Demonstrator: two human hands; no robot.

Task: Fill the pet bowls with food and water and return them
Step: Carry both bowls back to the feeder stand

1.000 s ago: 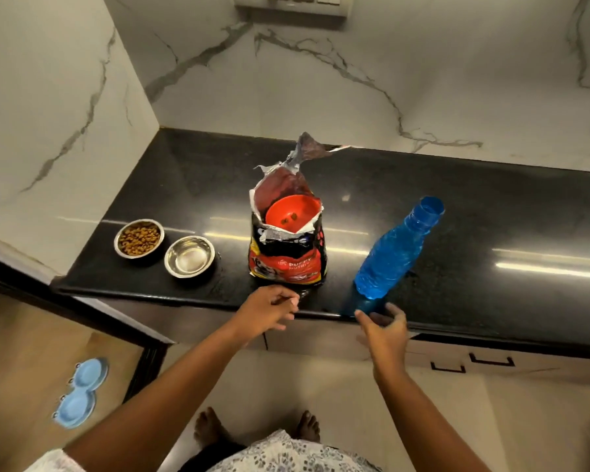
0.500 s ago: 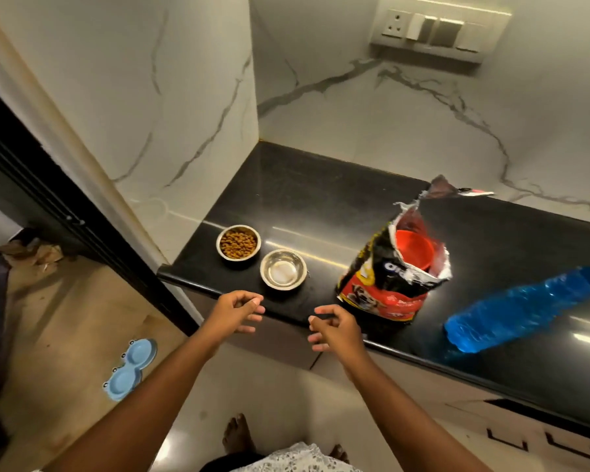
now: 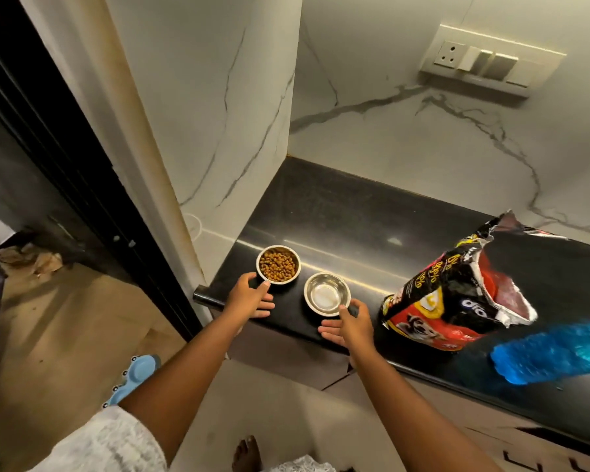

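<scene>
Left hand (image 3: 249,298), fingers relaxed, touches the kibble-filled round steel bowl (image 3: 278,264); right hand (image 3: 349,324) cups the water-filled round steel bowl's (image 3: 327,294) rim, having reached forward from the counter edge.

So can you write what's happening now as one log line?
left hand touching kibble bowl | right hand touching water bowl | both bowls on counter

Black worktop (image 3: 355,212) ends at a marble side wall (image 3: 218,114) on the left, just beside the kibble bowl (image 3: 278,264). A steel bowl (image 3: 327,294) sits near it with a narrow gap between. To the right, an open food bag (image 3: 450,301) and a blue bottle (image 3: 556,352) stand in the way. Behind the bowls the worktop runs bare to the back wall.
</scene>
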